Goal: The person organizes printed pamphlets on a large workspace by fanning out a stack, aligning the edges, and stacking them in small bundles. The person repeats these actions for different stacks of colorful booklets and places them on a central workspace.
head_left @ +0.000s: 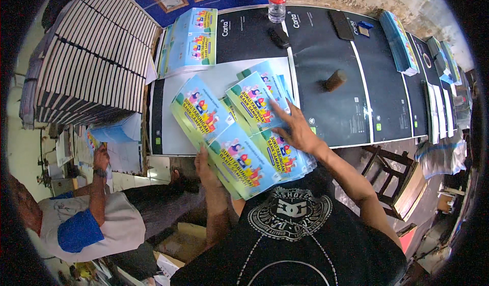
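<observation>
My left hand grips the near edge of a printed cover sheet, light blue and green with a colourful cartoon picture repeated on it. The sheet slants across the near part of the table. My right hand lies with spread fingers on a loose pile of matching cover sheets, just right of the held one. These sheets overlap unevenly, and their near ends reach over the table edge toward my black shirt. The fingertips of my left hand are partly hidden by the sheet.
A tall book stack rises at the left, beside a cover pile. Behind my hands stand a water bottle and a brown cylinder; another cover stack lies right. A co-worker handles papers at the left; a wooden stool stands right.
</observation>
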The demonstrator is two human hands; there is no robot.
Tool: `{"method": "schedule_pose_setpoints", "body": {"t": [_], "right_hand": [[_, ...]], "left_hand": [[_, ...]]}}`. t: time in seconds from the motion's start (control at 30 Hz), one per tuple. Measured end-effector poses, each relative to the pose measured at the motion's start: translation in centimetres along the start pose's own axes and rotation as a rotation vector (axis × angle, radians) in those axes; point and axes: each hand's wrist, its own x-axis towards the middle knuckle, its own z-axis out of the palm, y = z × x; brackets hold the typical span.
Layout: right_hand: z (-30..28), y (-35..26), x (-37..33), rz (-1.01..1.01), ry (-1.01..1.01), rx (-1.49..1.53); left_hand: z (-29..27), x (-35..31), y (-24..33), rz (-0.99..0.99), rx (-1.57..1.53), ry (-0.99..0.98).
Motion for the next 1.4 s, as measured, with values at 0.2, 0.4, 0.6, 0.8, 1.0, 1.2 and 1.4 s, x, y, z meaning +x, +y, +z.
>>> {"method": "schedule_pose_setpoints", "body": {"t": [0.2,0.4,0.6,0.8,1.0,1.2,1.4], "right_hand": [[0.7,2.2,-0.2,0.275,-0.071,0.196],[0.0,0.9,0.0,0.355,-0.153,0.231],[-0.6,-0.2,0.3,0.054,0.041,0.067],[0.5,0.8,-0.5,-0.049,-0.152,-0.339],[0.0,-0.2,-0.1,0.286,-0.160,0.200],[-0.1,0.0,-0.2,0.237,-0.108,0.271],[-0.2,-1.2,-0.2,0.066,-0.018,-0.140]], "left_hand": [[1.7,1.4,-6.4,-0.016,0.370,-0.105],[5.7,0.0,-5.4,-0.050,0.192,-0.097],[1.0,-0.6,1.4,-0.047,0.179,-0.071],[3.2,-0.4,-2.8,-0.029,0.131,-0.098],[6.4,0.4,-6.3,0.010,0.277,-0.213],[5.6,0.2,-5.1,-0.276,0.029,-0.096],[0.3,-0.7,2.3,-0.151,-0.017,-0.108]]}}
